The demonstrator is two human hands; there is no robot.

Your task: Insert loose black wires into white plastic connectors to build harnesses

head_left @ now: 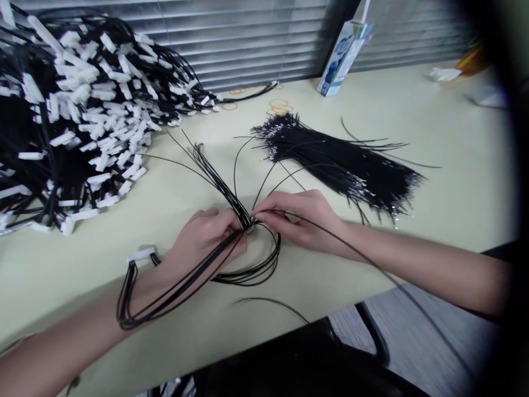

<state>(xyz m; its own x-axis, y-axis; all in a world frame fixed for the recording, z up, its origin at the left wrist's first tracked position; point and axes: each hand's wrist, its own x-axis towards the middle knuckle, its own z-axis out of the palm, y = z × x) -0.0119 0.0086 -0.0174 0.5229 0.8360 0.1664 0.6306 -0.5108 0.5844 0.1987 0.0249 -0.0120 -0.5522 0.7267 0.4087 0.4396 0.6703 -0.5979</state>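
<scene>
My left hand (212, 231) is closed around a bunch of thin black wires (223, 190) near the middle of the table. Some of these wires loop back over my left forearm to a white connector (141, 255). A small connector (249, 228) shows at the left fingertips, with wires running into it. Pinched between the thumb and finger of my right hand (300, 218) is a single black wire (351, 237), its tip close to that connector. Its long tail trails down to the lower right. The exact contact at the fingertips is too small to tell.
A large heap of black cables with white connectors (99, 110) fills the back left. Behind my right hand lies a thick bundle of loose black wires (334, 160). Rubber bands (279, 106) and a drink carton (343, 58) are near the blinds. One stray wire (273, 302) lies by the front edge.
</scene>
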